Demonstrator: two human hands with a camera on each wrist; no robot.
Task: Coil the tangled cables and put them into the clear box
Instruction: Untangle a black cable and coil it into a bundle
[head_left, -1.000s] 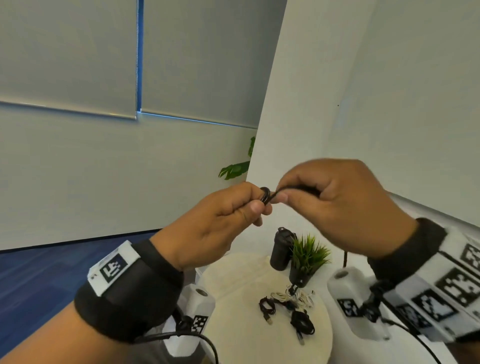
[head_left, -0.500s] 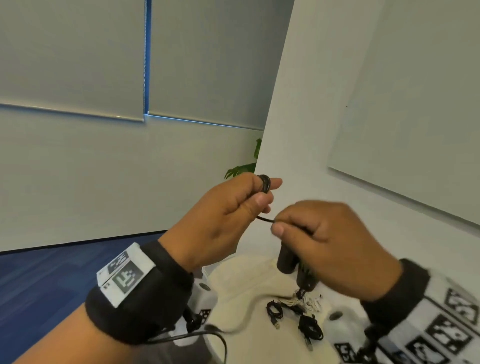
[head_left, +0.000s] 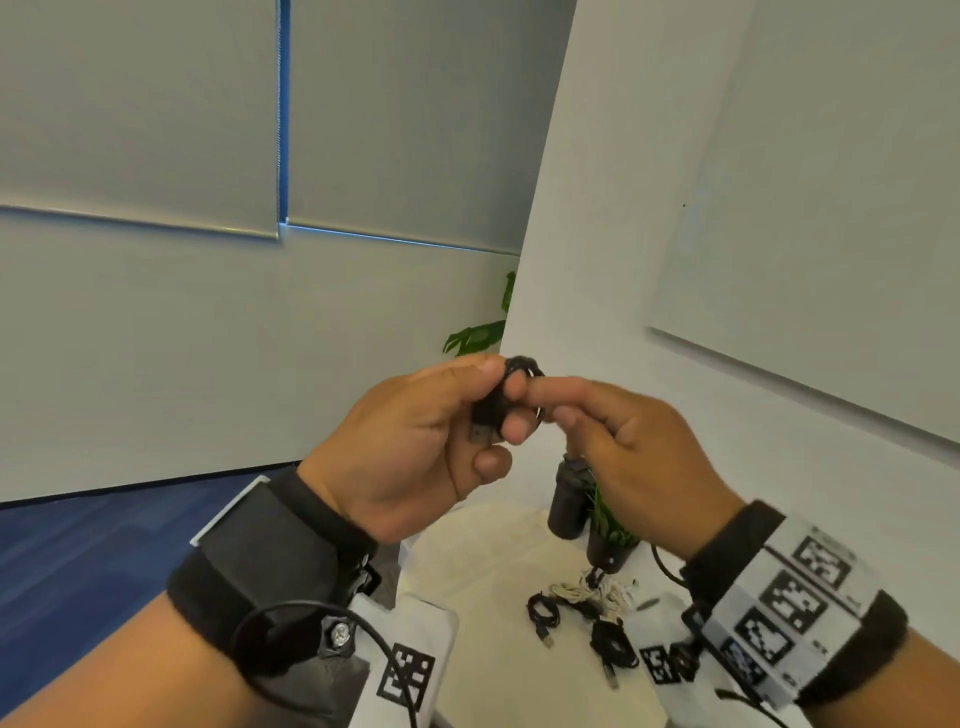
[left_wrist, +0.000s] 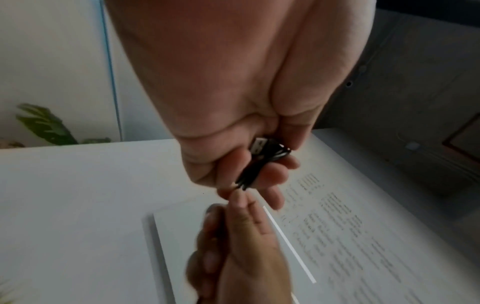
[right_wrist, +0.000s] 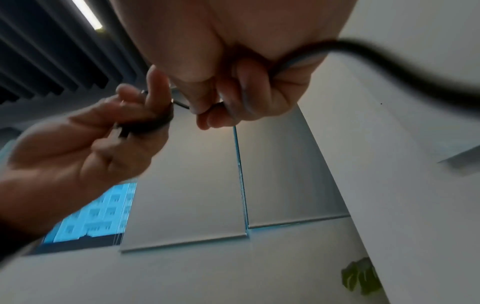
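Observation:
In the air in front of me, my left hand (head_left: 493, 410) grips a small coil of black cable (head_left: 498, 400) between thumb and fingers. The wrist view shows the coil (left_wrist: 262, 164) with its USB plug (left_wrist: 258, 144) poking out by the palm. My right hand (head_left: 558, 410) is up against the coil, and its thumb and forefinger pinch the cable's free strand (right_wrist: 182, 105). The rest of the cable (right_wrist: 389, 65) runs through that fist and trails off, blurred. More tangled cables lie on the round table below: a black one (head_left: 543, 616), a white one (head_left: 592, 592) and another black one (head_left: 615, 647).
The round cream table (head_left: 483, 649) also carries a small potted plant (head_left: 608, 535) and a black cylinder (head_left: 566, 499) near the wall. White walls meet at a corner behind it. Blue floor (head_left: 93, 545) lies to the left. I cannot make out the clear box.
My right hand dropped below the left with the strand, then came back up against the coil. The coil in my left hand looks thicker.

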